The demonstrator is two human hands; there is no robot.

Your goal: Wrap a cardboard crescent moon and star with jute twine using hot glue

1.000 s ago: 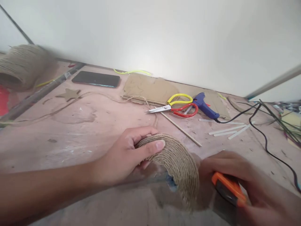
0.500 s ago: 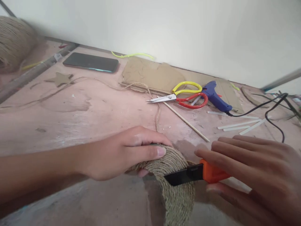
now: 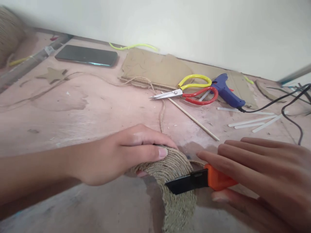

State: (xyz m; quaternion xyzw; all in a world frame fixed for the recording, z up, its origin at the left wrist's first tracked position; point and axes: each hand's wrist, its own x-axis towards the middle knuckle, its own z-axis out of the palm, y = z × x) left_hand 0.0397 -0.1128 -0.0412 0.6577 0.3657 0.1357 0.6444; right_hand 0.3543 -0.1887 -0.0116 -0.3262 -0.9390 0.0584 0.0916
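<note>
A curved piece covered in rows of twine [image 3: 178, 194] lies low in the middle of the view, its lower end cut off by the frame. My left hand [image 3: 136, 152] is closed on its upper part, thumb on top and fingers around the far edge. In my right hand [image 3: 262, 178] is a utility knife [image 3: 215, 178] with an orange handle and a black blade. The blade lies slanted across the twine rows and appears to touch them. My right palm hides the rear of the handle. A loose twine strand runs from the piece toward the back.
Behind my hands lie scissors [image 3: 175, 93], a blue glue gun [image 3: 225, 92] with a black cord, glue sticks [image 3: 252, 121], and a thin wooden stick [image 3: 194, 118]. Farther back are cardboard [image 3: 157, 66], a phone [image 3: 86, 55], a cardboard star [image 3: 52, 75] and a twine roll [image 3: 9, 35].
The view has shifted slightly, so the background things sit higher. The blade has moved a little left across the twine rows. Both hands keep their holds.
</note>
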